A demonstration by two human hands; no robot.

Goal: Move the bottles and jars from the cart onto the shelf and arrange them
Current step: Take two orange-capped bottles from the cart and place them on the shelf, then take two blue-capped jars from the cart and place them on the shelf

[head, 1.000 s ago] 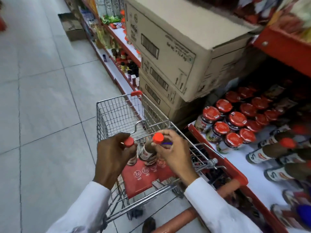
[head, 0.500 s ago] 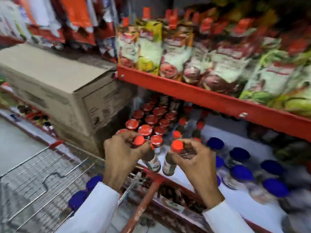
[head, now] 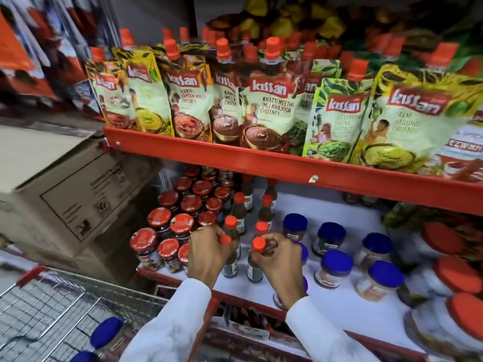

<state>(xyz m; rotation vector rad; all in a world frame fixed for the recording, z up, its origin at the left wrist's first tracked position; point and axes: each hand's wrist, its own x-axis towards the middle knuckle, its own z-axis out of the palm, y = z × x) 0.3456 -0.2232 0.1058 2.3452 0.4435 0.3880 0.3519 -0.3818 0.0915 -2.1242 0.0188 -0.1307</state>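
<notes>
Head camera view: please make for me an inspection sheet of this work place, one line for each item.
Surface: white lower shelf with a red front edge, partly filled.
Job's things: two dark orange-capped bottles, left bottle and right bottle, at the shelf front; blue-lidded jars left in the cart.
Clutter: red-lidded jars, blue-lidded shelf jars, more orange-capped bottles behind the hands.
Grippers: left hand closed on the left bottle; right hand closed on the right bottle.
Cables: nothing seen.
Surroundings: chutney pouches on the upper red shelf, cardboard box at left.
</notes>
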